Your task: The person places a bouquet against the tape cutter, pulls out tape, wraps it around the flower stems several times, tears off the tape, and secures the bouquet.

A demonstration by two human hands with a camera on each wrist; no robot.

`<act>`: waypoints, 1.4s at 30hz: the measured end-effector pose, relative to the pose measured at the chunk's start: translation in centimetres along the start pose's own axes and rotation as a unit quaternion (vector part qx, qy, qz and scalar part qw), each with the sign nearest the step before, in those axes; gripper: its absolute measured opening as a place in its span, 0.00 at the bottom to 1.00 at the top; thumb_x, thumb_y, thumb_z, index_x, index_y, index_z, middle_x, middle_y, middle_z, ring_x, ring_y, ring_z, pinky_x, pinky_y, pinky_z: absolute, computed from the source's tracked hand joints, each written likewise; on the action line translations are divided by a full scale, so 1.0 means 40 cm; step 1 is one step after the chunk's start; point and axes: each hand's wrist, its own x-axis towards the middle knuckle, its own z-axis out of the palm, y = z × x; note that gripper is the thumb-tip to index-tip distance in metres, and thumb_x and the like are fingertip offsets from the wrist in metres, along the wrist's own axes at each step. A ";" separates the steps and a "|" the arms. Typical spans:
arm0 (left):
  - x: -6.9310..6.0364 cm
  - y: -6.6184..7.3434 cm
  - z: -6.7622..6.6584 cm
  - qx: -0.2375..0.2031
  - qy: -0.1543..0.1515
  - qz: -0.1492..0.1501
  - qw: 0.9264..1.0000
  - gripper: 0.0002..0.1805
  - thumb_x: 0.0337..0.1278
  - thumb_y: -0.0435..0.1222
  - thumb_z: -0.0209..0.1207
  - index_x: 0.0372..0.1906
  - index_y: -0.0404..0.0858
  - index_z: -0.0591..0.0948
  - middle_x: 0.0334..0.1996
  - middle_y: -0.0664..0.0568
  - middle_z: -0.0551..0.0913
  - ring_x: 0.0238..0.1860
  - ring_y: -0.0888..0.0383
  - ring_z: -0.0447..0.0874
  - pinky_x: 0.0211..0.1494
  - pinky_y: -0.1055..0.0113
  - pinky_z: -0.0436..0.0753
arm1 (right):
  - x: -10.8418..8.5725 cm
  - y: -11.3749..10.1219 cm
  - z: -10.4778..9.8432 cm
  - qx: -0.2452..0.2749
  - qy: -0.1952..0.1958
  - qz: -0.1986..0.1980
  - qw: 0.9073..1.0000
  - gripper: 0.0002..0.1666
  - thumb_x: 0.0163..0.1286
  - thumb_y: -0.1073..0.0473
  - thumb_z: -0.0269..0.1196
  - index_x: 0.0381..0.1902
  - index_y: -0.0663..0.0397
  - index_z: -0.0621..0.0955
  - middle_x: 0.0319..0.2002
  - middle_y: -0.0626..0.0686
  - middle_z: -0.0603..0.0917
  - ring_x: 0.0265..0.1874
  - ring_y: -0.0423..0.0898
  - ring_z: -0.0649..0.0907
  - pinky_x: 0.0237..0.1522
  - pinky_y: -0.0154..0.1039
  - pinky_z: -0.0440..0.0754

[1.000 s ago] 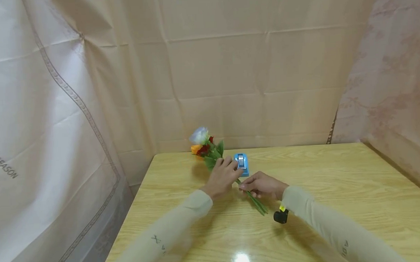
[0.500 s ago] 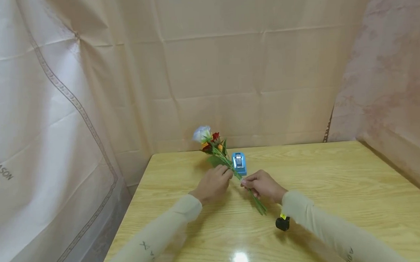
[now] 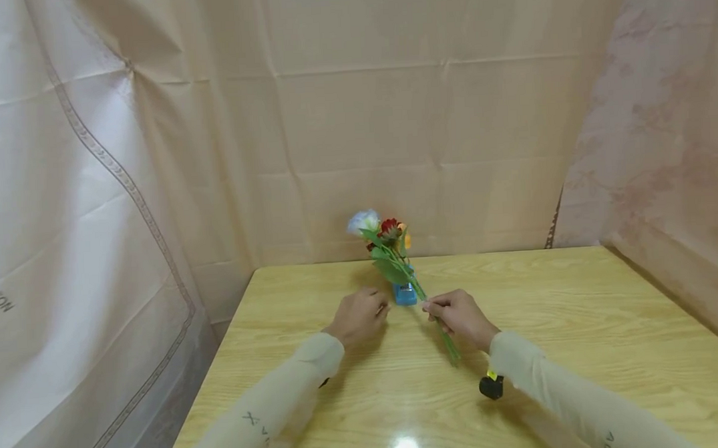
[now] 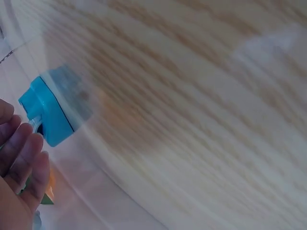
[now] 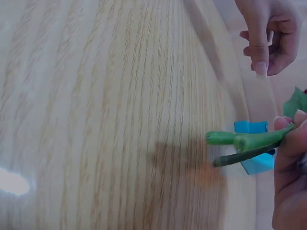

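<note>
My right hand (image 3: 461, 318) pinches the green stems of a small bunch of flowers (image 3: 388, 233), white-blue, red and orange, with green leaves. The bunch tilts toward the back left, and its cut stem ends (image 5: 240, 141) stick out past the fingers in the right wrist view. Behind the stems stands a blue tape dispenser (image 3: 405, 294), partly covered by the leaves. Apart from the stems, my left hand (image 3: 357, 315) hovers left of the dispenser with fingers loosely bent. I see nothing clearly held in it; a thin clear piece there would be hard to make out.
The glossy wood-grain table (image 3: 555, 309) ends at a beige cloth curtain (image 3: 354, 117) along the back. More cloth hangs on the left and right sides. A small black device (image 3: 491, 386) with a yellow tag hangs below the right wrist.
My left hand has come off the stems and drawn left. The right hand keeps its pinch, and the flower heads have swung right, now in front of the tape dispenser.
</note>
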 end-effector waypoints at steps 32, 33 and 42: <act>0.020 0.009 0.017 -0.042 -0.056 -0.081 0.994 0.08 0.71 0.41 0.63 0.41 0.41 0.88 0.35 0.55 0.84 0.36 0.59 0.82 0.36 0.67 0.82 | -0.060 0.064 -0.138 -0.055 0.061 0.011 0.997 0.25 0.79 0.50 0.60 0.56 0.69 0.83 0.13 0.51 0.75 0.11 0.41 0.68 0.19 0.39 0.73; 0.017 0.004 0.015 -0.044 -0.057 -0.087 0.994 0.08 0.71 0.41 0.63 0.41 0.41 0.88 0.35 0.55 0.84 0.36 0.59 0.82 0.37 0.67 0.82 | -0.060 0.063 -0.139 -0.056 0.060 0.013 0.997 0.25 0.79 0.50 0.60 0.56 0.69 0.83 0.13 0.50 0.75 0.11 0.41 0.68 0.20 0.39 0.73; 0.012 -0.025 0.005 -0.050 -0.068 -0.125 0.989 0.09 0.71 0.39 0.64 0.46 0.38 0.88 0.40 0.52 0.87 0.40 0.58 0.85 0.42 0.66 0.84 | -0.066 0.055 -0.135 -0.075 0.063 0.000 0.995 0.28 0.79 0.48 0.60 0.58 0.70 0.82 0.17 0.54 0.79 0.13 0.41 0.70 0.21 0.39 0.76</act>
